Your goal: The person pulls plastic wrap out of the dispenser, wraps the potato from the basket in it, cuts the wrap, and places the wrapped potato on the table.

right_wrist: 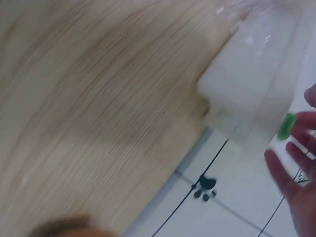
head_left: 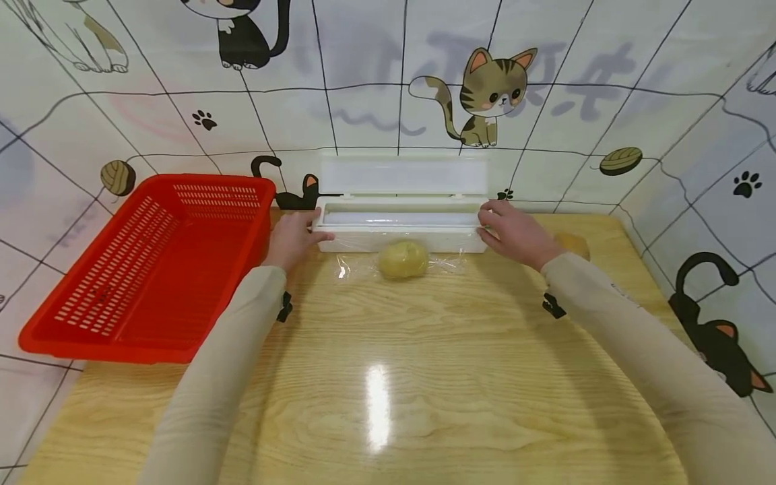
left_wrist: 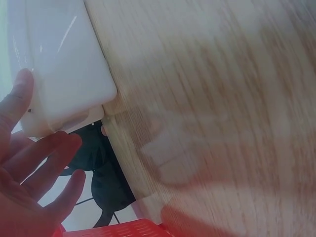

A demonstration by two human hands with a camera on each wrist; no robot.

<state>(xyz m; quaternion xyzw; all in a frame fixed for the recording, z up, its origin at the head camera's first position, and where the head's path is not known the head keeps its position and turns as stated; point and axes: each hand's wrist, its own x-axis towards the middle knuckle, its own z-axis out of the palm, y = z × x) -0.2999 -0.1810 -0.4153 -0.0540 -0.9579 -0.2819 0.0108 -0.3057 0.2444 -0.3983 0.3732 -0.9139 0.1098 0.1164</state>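
Note:
A long white cling film dispenser (head_left: 400, 242) lies near the wall with its lid (head_left: 403, 176) raised and a roll (head_left: 400, 219) inside. Clear film hangs from its front edge onto the table, around a yellow, roundish, potato-like item (head_left: 403, 260). My left hand (head_left: 293, 236) grips the dispenser's left end, thumb at the front and fingers by the end. At the right end, my right hand (head_left: 515, 232) has its fingers spread, one fingertip against a small green piece (right_wrist: 287, 126) on the dispenser's edge.
A red slotted basket (head_left: 164, 283) stands on the left, close to my left forearm. Another yellowish, rounded item (head_left: 572, 246) is partly hidden behind my right wrist. The wooden table (head_left: 424, 377) meets a cat-patterned wall covering (head_left: 364, 114) at the back.

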